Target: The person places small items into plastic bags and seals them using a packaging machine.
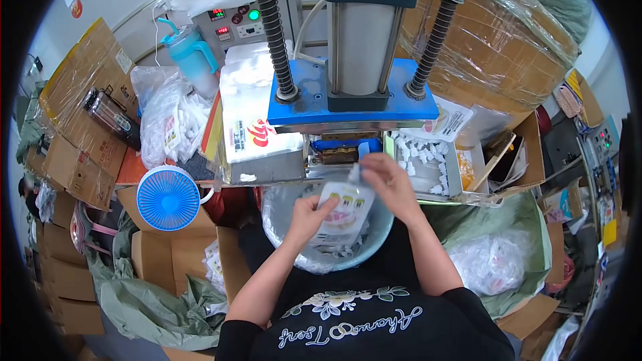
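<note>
Over a round tub (pixel 269 224) lined with clear plastic, my left hand (pixel 311 217) grips the left edge of a printed white pouch (pixel 346 210). My right hand (pixel 388 187) is at the pouch's top right, beside a small white spout piece (pixel 354 174); its fingers are bent together and partly blurred, so its exact hold on the spout is hard to make out. Behind the hands stands a press with a blue plate (pixel 311 93). A stack of flat white pouches (pixel 251 93) lies left of the press, and a tray of white spouts (pixel 424 160) is to its right.
A blue fan (pixel 168 198) stands at the left, below a turquoise cup (pixel 190 53) and a dark flask (pixel 110 117). An open carton (pixel 150 261) is lower left. At the lower right, a green sack (pixel 535 227) holds clear plastic. Tall spring posts (pixel 277 40) flank the press.
</note>
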Demonstrator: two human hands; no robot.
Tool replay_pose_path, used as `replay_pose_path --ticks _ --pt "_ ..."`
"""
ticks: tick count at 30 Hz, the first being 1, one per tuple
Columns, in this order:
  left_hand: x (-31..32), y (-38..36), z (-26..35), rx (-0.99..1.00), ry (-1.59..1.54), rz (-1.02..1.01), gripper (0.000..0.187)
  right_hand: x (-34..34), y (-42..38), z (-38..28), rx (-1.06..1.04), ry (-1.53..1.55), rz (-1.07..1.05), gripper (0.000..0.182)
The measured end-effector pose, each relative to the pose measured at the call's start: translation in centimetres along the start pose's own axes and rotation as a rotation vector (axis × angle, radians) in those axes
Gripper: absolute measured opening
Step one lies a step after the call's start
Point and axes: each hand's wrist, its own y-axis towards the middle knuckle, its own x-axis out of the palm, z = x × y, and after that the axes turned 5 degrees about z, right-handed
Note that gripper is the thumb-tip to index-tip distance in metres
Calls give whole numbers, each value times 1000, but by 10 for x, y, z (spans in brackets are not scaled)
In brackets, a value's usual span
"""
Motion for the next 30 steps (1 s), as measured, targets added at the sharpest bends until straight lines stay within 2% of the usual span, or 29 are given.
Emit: replay_pose_path --ticks 1,3,4,6,7,9,11,14,15,16,17,18,19,21,22,23,24,25,28,30 --pt "5 4 7 3 -2 -2 28 -7 4 -1 -3 -3 1 22" --pt "14 12 24 -100 -237 52 27 -29 11 -3 44 -255 155 25" --pt "15 18 25 -153 -261 44 27 -37 11 -2 41 -266 165 25" --pt "20 25 30 -157 -331 50 28 -58 10 8 -66 -710 198 26" --pt "24 29 32 -169 -394 69 30 -66 7 20 -219 -833 200 32" --pt "25 36 32 -214 -452 66 32 -70 -1 31 -162 -957 139 32" --pt "26 40 27 -230 -445 27 32 -61 -2 43 -26 -880 155 33" --pt "10 40 31 -160 -376 44 31 -56 -2 46 -72 -877 161 35" --pt "-3 44 35 -138 -200 29 28 -56 -1 45 -61 -875 184 35" --pt "-16 47 41 -110 -25 16 25 -56 1 44 -15 -826 164 34" --pt "-26 48 53 30 147 80 23 -58 3 44 29 -776 142 33" --pt "-31 50 65 131 132 132 22 -62 5 56 -56 -741 158 30" --pt "-48 60 65 260 257 236 27 -66 7 58 -55 -738 170 30" --pt "-65 70 63 616 599 429 40 -76 13 58 404 266 54 30" --pt "-75 71 52 620 602 424 40 -81 13 54 426 429 64 32" --pt "-87 72 30 679 959 455 46 -86 13 49 425 432 69 32" --pt "-93 70 17 728 1318 478 53 -90 13 39 490 714 73 33" --pt "-81 50 24 646 1192 406 62 -93 12 34 549 1000 74 33" --pt "-74 13 14 714 1188 452 65 -95 6 49 488 903 86 33" --pt "-83 16 17 823 1083 514 42 -88 5 55 454 791 102 32"
